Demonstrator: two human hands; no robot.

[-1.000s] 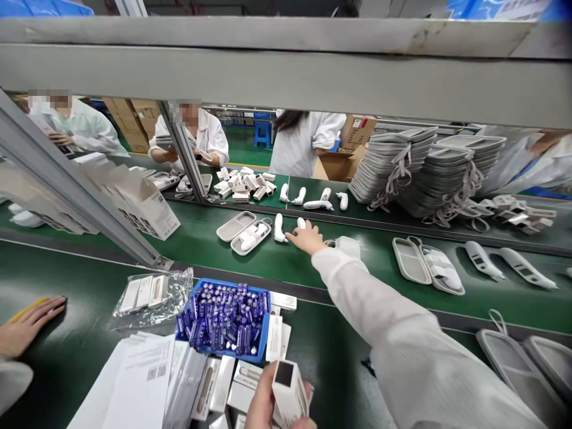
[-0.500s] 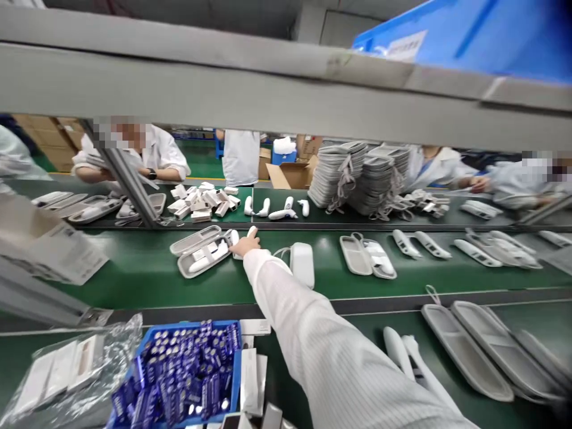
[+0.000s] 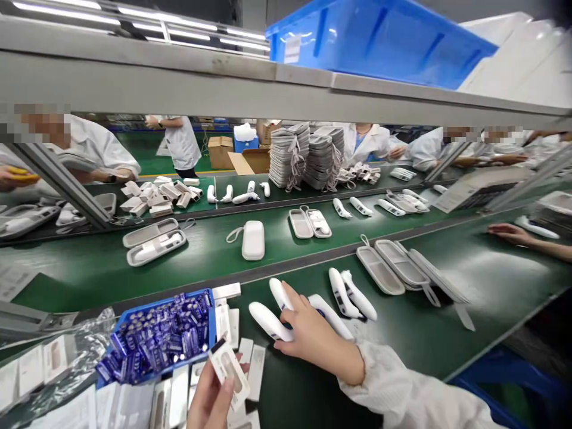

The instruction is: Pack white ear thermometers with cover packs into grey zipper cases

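Low in the head view, my left hand (image 3: 212,396) pinches a small white box (image 3: 229,372) with an oblong cut-out on its face, thumb on the front. My right hand (image 3: 313,333) is closed around two white handheld thermometers (image 3: 268,320), their rounded ends pointing away to the upper left. Whether these touch the green bench is hard to tell. Just behind that hand lies another white thermometer (image 3: 331,316), partly covered by it. Farther right rests a pair of thermometers (image 3: 353,295). More small white boxes (image 3: 255,372) lie beside my left hand.
A blue bin (image 3: 212,322) full of purple batteries stands left. Open grey cases (image 3: 379,271) lie at right. Across the green conveyor (image 3: 214,244) are a closed white case (image 3: 253,240) and an open case (image 3: 156,247). A grey shelf beam (image 3: 179,89) crosses overhead. Co-workers sit opposite.
My right hand has drawn back from the far conveyor to the near bench, bringing thermometers with it. My left hand has come into view with a small white box. The view has turned right.
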